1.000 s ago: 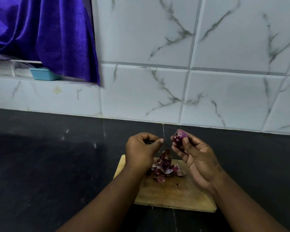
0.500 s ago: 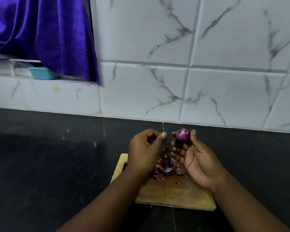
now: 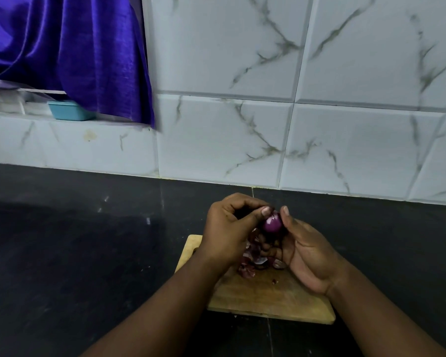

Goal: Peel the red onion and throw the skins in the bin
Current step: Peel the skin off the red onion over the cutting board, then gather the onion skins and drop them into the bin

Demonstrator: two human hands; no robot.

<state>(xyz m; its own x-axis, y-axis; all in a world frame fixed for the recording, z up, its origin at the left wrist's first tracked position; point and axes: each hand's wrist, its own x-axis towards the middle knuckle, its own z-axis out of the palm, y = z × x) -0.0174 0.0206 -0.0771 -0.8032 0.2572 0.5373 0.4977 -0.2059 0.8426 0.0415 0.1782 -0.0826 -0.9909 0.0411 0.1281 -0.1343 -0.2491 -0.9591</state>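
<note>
Small red onion (image 3: 272, 224) pinched in right hand (image 3: 307, 256) above the cutting board (image 3: 268, 297), left hand (image 3: 227, 228) curled with thumb on it, skins (image 3: 247, 264) piled near board's far edge, black counter (image 3: 75, 253).

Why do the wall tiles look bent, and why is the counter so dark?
Head view: the wide-angle lens bows the tile grout lines, most near the edges. The light is dim; the black counter shows only faint glints and a dark patch on its left. The left hand and right hand around the onion are slightly soft, so detail in the skins on the board is lost.
</note>
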